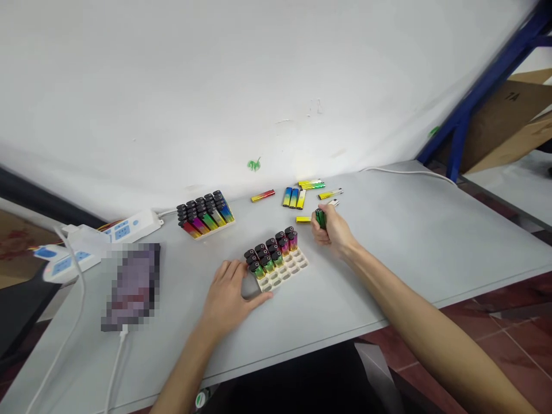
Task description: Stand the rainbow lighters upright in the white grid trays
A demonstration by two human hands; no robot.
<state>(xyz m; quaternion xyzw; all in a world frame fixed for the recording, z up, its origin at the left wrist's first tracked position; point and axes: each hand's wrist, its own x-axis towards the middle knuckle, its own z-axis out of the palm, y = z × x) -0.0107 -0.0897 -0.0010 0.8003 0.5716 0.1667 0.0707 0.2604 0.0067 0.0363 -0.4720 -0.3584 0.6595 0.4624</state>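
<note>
A white slotted tray (296, 265) lies on the table, its back rows filled with black-capped lighters (271, 253) in green and magenta. Bare slots show along its front. My left hand (230, 293) rests at the tray's left end, thumb along the near corner and fingers against the side, holding it. To the right of the tray, my right hand (332, 229) is closed around a green lighter (320, 217), mostly hidden by the fingers. A yellow lighter (303, 219) lies just left of that hand, and a silver-topped lighter (334, 202) shows just behind it.
Loose lighters lie near the wall: a red-yellow one (263, 195), blue-yellow ones (294, 198) and several yellow ones (311, 184). Another full lighter tray (207, 215) stands back left. Power strips (125, 229), a pixelated object (131, 287) and white cables occupy the left side.
</note>
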